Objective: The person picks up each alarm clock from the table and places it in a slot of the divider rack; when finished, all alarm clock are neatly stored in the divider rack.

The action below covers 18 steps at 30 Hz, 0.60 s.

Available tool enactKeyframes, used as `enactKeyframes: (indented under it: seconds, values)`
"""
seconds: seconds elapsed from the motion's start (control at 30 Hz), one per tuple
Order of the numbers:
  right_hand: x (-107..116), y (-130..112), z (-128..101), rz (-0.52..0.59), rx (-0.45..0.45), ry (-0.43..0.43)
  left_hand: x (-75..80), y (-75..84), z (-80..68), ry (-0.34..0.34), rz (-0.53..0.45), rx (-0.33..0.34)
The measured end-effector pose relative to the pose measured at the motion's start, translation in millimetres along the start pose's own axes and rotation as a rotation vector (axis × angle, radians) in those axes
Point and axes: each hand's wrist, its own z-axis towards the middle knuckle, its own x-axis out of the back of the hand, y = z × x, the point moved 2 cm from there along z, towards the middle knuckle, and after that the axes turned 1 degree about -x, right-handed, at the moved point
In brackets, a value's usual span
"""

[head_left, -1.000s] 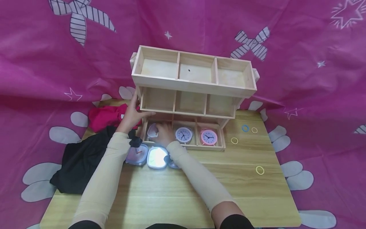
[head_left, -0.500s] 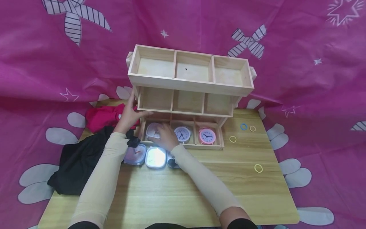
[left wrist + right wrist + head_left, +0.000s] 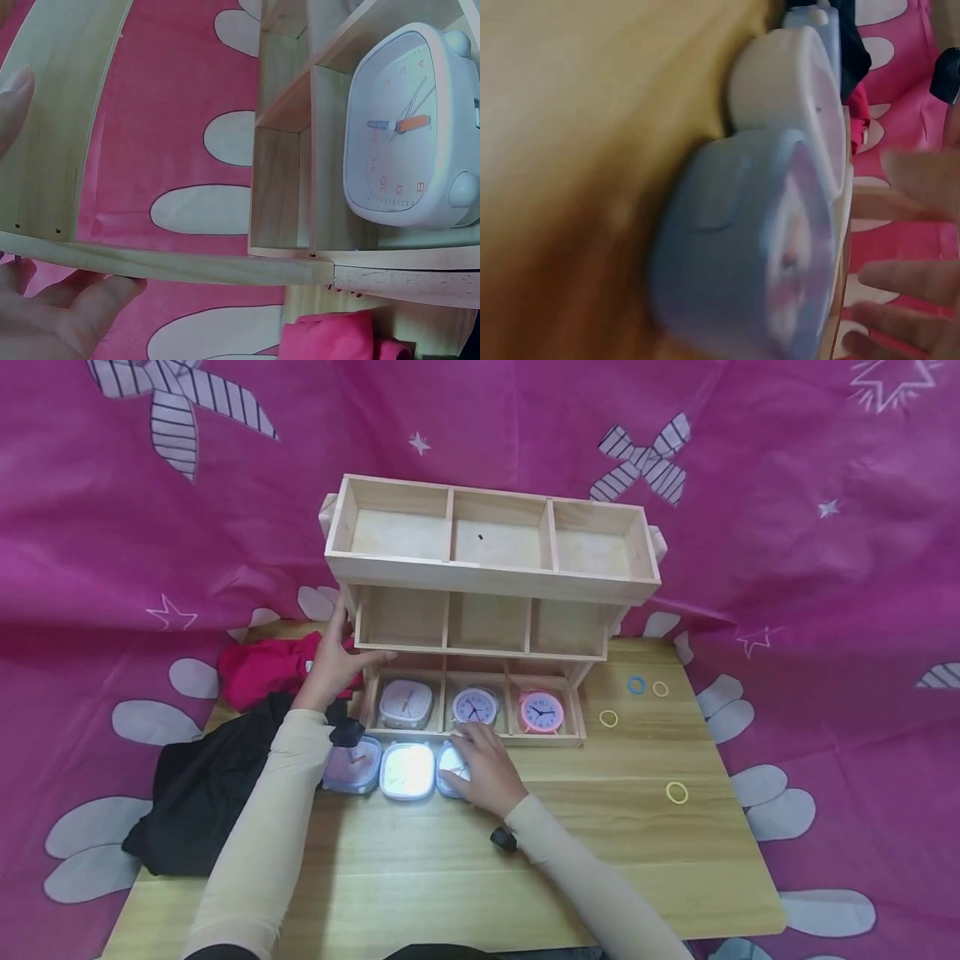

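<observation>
Head view: right hand (image 3: pixel 480 768) laid with relaxed fingers on the lilac square clock (image 3: pixel 452 768) lying face up on the counter (image 3: pixel 570 827), rightmost in a row with two more clocks. Left hand (image 3: pixel 333 656) gripping the left end of the wooden shelf (image 3: pixel 487 581); bottom tier holding a white clock (image 3: pixel 406 703), a lilac round clock (image 3: pixel 475 705), a pink clock (image 3: pixel 542 711).
Left wrist: white clock (image 3: pixel 409 127) in its compartment, cut off at the right edge.
Right wrist: lilac square clock (image 3: pixel 742 240) blurred, fingers (image 3: pixel 915 176) spread beside it
</observation>
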Motion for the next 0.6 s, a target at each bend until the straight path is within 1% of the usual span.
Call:
enactKeyframes:
  seconds: [0.13, 0.2, 0.3, 0.47, 0.6]
  values:
    - [-6, 9, -22, -0.008, 0.050, -0.075, 0.7, 0.5, -1.2, 0.001, 0.009, 0.006]
    - [-9, 12, -29, -0.001, 0.061, -0.095, 1.3, 0.4, -1.1, 0.005, 0.022, 0.002]
    - [-13, 17, -35, 0.008, 0.058, -0.076, 1.6, 0.9, -0.8, 0.009, 0.034, -0.002]
    - [-19, 21, -42, 0.012, 0.056, 0.002, 0.9, 1.0, -0.3, 0.009, 0.034, 0.009]
    - [-19, 21, -51, 0.027, 0.051, 0.005, -0.2, 2.1, -1.2, 0.006, 0.027, 0.001]
